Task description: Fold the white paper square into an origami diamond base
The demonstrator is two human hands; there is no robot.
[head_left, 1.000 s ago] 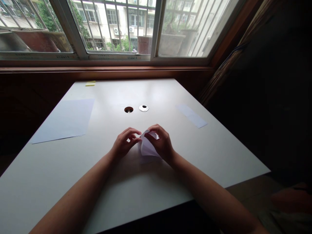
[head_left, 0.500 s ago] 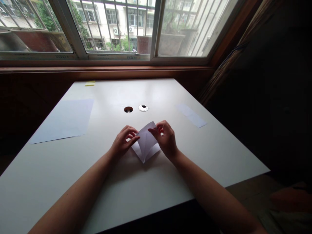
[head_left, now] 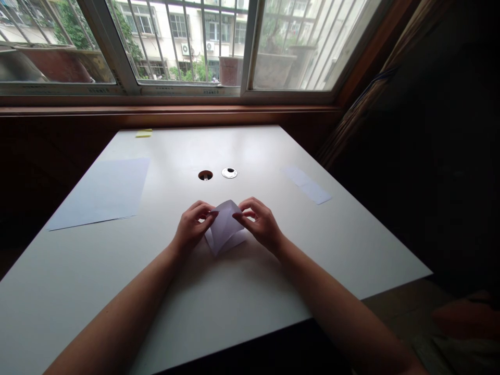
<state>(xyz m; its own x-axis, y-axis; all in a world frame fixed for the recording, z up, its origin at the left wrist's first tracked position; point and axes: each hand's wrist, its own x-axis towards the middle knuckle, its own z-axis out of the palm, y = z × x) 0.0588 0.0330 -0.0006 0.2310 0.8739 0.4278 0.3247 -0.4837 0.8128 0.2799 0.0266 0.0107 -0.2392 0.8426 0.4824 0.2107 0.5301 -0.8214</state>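
A folded piece of white paper [head_left: 223, 227] stands partly raised over the middle of the white table [head_left: 234, 307], its pointed lower corner toward me. Creases run up from that corner, and the upper layer bulges away from the layer beneath. At its left edge, my left hand [head_left: 192, 224] pinches the paper between thumb and fingers. My right hand [head_left: 261, 221] grips the opposite edge the same way, thumb on the near face. The fingertips behind the paper are partly hidden.
Large paper sheets [head_left: 103, 192] lie at the left. On the right is a creased paper strip [head_left: 307, 185]. Beyond my hands are a round hole [head_left: 205, 175] in the tabletop and a round cover [head_left: 229, 173]. Yellow sticky notes [head_left: 144, 133] lie near the far edge, below the window.
The folded paper has shifted left and turned a little. My right hand has moved left and its grip has changed, while my left hand has moved slightly left with the paper.
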